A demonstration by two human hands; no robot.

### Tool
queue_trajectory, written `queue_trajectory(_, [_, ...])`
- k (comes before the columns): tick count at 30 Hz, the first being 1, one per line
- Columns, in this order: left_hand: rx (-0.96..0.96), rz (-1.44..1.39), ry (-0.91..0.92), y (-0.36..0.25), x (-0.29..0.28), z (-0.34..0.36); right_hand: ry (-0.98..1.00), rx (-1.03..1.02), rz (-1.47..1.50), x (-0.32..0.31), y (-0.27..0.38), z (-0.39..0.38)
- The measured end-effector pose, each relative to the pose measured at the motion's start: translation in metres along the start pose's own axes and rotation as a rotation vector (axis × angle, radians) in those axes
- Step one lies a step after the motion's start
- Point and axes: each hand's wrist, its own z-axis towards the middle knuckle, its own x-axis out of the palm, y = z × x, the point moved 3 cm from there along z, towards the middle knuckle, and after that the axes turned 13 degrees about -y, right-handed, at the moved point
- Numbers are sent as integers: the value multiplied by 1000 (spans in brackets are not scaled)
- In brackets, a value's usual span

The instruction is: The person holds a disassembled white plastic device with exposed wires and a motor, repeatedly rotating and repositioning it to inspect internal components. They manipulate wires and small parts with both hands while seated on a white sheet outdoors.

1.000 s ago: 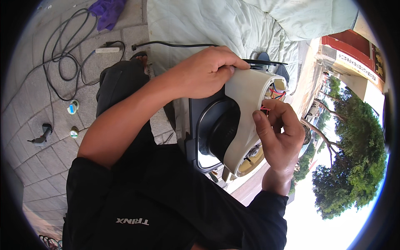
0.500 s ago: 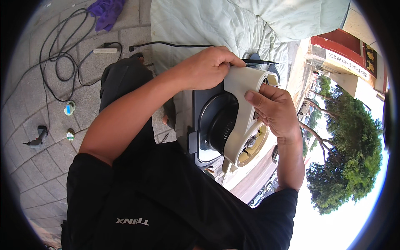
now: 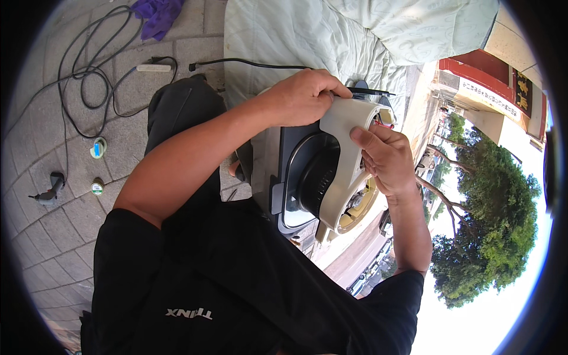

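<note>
An appliance tilted on its side has a cream plastic housing [image 3: 346, 121] over a dark grey body [image 3: 275, 195]. A round black ribbed part [image 3: 319, 177] lies between them. My left hand [image 3: 303, 99] is closed at the housing's upper edge, its index fingertip touching the corner beside a thin dark strip [image 3: 373, 92]. On the right side, my right hand [image 3: 387, 155] grips the housing's rim, thumb outside and the other fingers curled into the open underside, partly hidden. Red wires [image 3: 383, 120] show in the opening above that hand. Below it, a round recess [image 3: 358, 210] exposes inner parts.
A pale green cloth [image 3: 284, 35] covers a surface behind the appliance. A black cord [image 3: 248, 61] with a plug crosses it. On the paving at left lie a coiled cable [image 3: 89, 77], a white power strip [image 3: 154, 68], a grey corded tool [image 3: 52, 189], two small round tins [image 3: 97, 148] and purple cloth [image 3: 158, 16].
The view has shifted slightly. My right hand sits a little lower along the rim, and red wires above it are now visible. My left hand keeps its place on the housing.
</note>
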Motion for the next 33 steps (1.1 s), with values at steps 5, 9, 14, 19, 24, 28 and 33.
queue_trajectory(5, [11,31,-37,0,-4,-2,-28,-128,-176,9,6,0])
queue_trajectory(9, [-65,-79,-65,5,-2,1,-21,-177,-237,7,4,3])
queue_trajectory(14, [-192,-168,-51,3,-6,2,7,-189,-269,7,8,2])
queue_trajectory(19, [-114,123,17,-24,2,7,45,-235,-264,1,4,2])
queue_trajectory(24, [-135,202,1,-36,6,7,-51,-288,-36,-36,-5,-9])
queue_trajectory(28, [-155,130,-39,-33,8,6,-467,-443,81,-85,-50,13])
queue_trajectory(33, [-154,73,-18,-29,11,2,-266,-676,94,-80,-82,37])
